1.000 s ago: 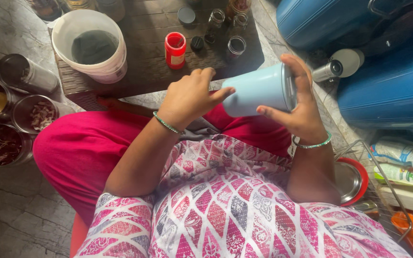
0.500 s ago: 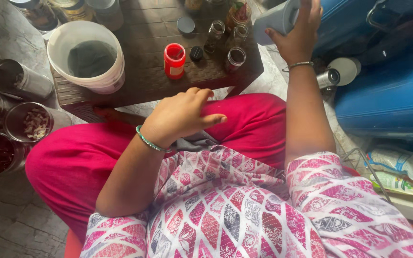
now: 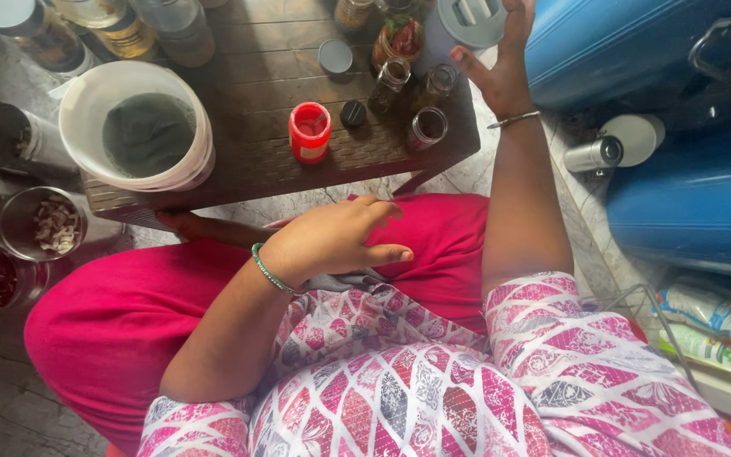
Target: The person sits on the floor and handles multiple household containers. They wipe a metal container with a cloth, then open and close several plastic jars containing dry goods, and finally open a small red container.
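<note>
Your right hand point(image 3: 501, 72) is at the top of the frame, fingers spread loosely beside the pale blue container point(image 3: 464, 24) — whether they touch it, I cannot tell. The container stands upright at the far right corner of the dark low table point(image 3: 247, 161). Your left hand point(image 3: 336, 237) rests half-open on your pink lap, holding nothing.

You look through one head-worn camera, aimed steeply down and close over your lap, taking in the low wooden table point(image 3: 255, 161) ahead and the floor beside it.
</note>
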